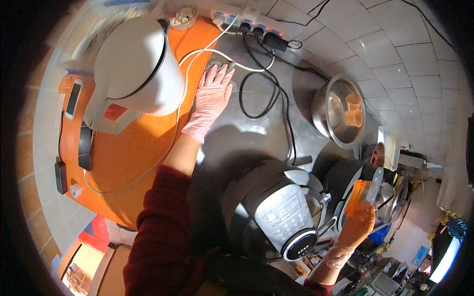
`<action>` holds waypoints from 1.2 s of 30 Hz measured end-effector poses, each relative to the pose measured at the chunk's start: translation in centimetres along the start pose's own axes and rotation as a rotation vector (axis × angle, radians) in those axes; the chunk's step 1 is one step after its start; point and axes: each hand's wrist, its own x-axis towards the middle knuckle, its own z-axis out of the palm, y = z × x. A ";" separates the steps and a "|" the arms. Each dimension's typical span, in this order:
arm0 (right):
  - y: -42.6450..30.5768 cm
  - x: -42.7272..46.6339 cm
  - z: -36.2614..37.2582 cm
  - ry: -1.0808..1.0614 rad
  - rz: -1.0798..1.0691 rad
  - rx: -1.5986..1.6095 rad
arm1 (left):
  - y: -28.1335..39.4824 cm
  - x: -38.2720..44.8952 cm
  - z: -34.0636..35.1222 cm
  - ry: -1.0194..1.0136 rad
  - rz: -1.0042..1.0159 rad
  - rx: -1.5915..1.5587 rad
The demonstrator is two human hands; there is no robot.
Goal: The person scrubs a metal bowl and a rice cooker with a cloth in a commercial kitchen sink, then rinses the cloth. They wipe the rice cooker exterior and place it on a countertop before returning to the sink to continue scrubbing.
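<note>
My left hand, in a pink glove, lies palm down on the steel counter, beside the orange wood-grain board. Its fingers hold a grey scouring pad down against the metal; most of the pad is hidden under them. My right hand, also gloved, is raised at the lower right, gripping an orange see-through plastic piece whose exact kind I cannot tell. Between my arms stands a dark appliance with a silver control panel and lit display. Black cables lie in loops right of my left hand.
A white pitcher-shaped appliance stands on the board, near a phone. A power strip with lit plugs runs along the tiled wall. Two orange cups sit inside a steel bowl. A white cord crosses the board's edge.
</note>
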 end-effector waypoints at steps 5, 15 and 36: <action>1.5 0.3 -0.5 -0.066 0.040 0.160 | 1.5 -8.2 -3.0 -0.092 0.344 0.169; 1.9 2.1 0.7 -0.200 0.211 0.472 | 1.2 -25.0 -12.4 -0.411 0.313 -0.684; 1.4 1.8 6.4 -0.195 0.087 0.012 | 7.0 -15.7 -6.3 -0.709 0.186 -1.462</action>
